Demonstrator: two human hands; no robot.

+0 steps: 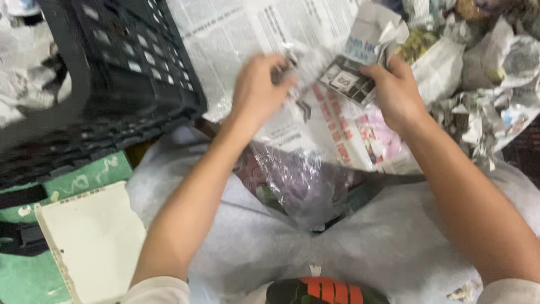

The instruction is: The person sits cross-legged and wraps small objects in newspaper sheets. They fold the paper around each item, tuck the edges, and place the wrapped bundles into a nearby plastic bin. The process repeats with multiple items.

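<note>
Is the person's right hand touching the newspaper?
Touching. The head view shows the right hand with its fingers curled over the edge of the folded newspaper, no gap between them. The left hand grips the same crumpled paper from the other side.

A: How's the light?
B: Bright and even from above, soft shadows only under the black crate (135, 73).
A: Sharp?
B: No. The left hand (259, 90) and the crumpled newspaper (315, 67) smear with motion; the clear plastic bag (304, 180) shows pale glare. Edges look soft.
</note>
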